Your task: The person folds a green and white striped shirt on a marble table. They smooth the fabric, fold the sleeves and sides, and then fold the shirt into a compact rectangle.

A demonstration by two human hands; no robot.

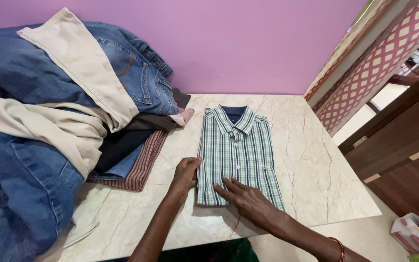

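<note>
Head view:

- Folded green, white and navy checked shirt (237,157) lying flat on the marble-patterned table (316,184), collar towards the pink wall (248,43), button placket facing up, navy lining visible inside the collar.
- Left hand (186,173) at the shirt's lower left edge, fingers curled loosely against the fabric's side, touching it; whether any cloth is pinched between them cannot be told.
- Right hand (248,198) lying flat and released on the shirt's lower front, fingers stretched out and pointing left, pressing the cloth without grasping.
- Red bangle (340,247) around the right wrist, near the bottom edge of the frame.
- Heap of unfolded clothes to the left of the shirt, close to it but apart: blue denim jeans (20,73) spread across the top and down the front, beige trousers (81,68) draped over them, a dark garment (122,138) under the beige cloth.
- Striped maroon cloth (144,165) at the bottom of the heap, lying on the table just beside the left hand.
- Small pink piece of fabric (185,115) peeking out of the heap near the shirt's collar.
- Lattice-patterned red and cream panel (379,63) at right, beyond the table's edge.
- Brown wooden door (403,150) further right, patterned bag (415,235) in the lower right corner.
</note>
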